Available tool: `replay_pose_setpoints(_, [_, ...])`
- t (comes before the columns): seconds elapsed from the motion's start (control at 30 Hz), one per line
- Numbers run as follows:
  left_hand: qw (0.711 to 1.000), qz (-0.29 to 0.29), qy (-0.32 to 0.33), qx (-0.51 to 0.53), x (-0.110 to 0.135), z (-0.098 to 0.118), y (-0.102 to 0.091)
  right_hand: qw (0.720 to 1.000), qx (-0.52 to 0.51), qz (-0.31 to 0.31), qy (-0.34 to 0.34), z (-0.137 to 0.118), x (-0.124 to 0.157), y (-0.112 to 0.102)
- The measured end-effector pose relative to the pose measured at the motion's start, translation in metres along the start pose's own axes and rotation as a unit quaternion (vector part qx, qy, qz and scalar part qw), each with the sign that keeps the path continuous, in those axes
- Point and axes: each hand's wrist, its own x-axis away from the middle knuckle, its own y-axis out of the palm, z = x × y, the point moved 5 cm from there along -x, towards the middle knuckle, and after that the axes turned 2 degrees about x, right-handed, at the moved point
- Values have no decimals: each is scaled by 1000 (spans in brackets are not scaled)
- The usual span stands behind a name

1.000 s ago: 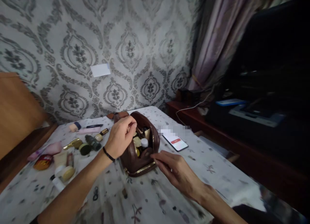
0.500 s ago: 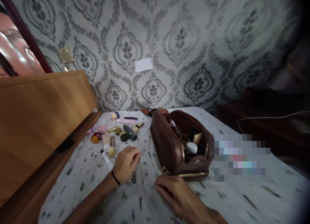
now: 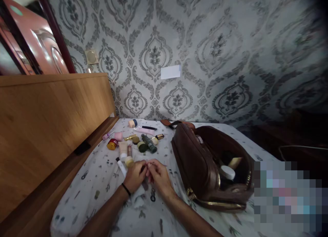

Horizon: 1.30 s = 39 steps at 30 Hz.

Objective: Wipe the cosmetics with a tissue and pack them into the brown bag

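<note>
My left hand, with a dark band at the wrist, and my right hand meet over the patterned sheet. Both are closed, fingertips pinched together; whatever they hold is too small or hidden. Below them lies a crumpled, whitish translucent piece. Just left of my left hand are a white tube with a black cap and a small jar with a yellowish lid. To the right of my hands stands an unzipped brown leather bag, a white-lidded jar inside it.
Behind my hands lie a dark green bottle, a beige tube, a red and gold jar, a pink tube and several other cosmetics. A wooden board borders the left side. Patterned wallpaper rises at the back. A blurred patch covers the right.
My right hand has moved left and away from the bag's front to meet my left hand at the fingertips. The view has turned left, so the surroundings appear further right.
</note>
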Motion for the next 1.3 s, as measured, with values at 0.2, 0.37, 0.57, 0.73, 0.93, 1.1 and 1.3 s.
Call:
replay_pose_setpoints(0.2, [1000,1,4,-4,3,-5,4,998,16,-10,-54,8,4,0])
replay_pose_setpoints(0.37, [1000,-2,20,-15,5,-2,5,998,27,-18,-60,8,7,-2])
replay_pose_setpoints(0.57, [999,-3,20,-29,5,-2,5,998,20,-24,-59,7,7,-2])
replay_pose_setpoints(0.73, [999,-20,22,-19,6,-2,6,998,15,-21,-62,5,8,-2])
replay_pose_setpoints(0.93, [999,-24,20,-16,6,-5,7,998,17,-17,-60,10,7,-2])
replay_pose_setpoints(1.1, [999,-16,31,-20,6,-5,7,998,16,-15,-54,12,7,-2])
replay_pose_setpoints(1.3, [999,-15,30,-25,5,-2,5,998,17,-17,-64,9,6,-3])
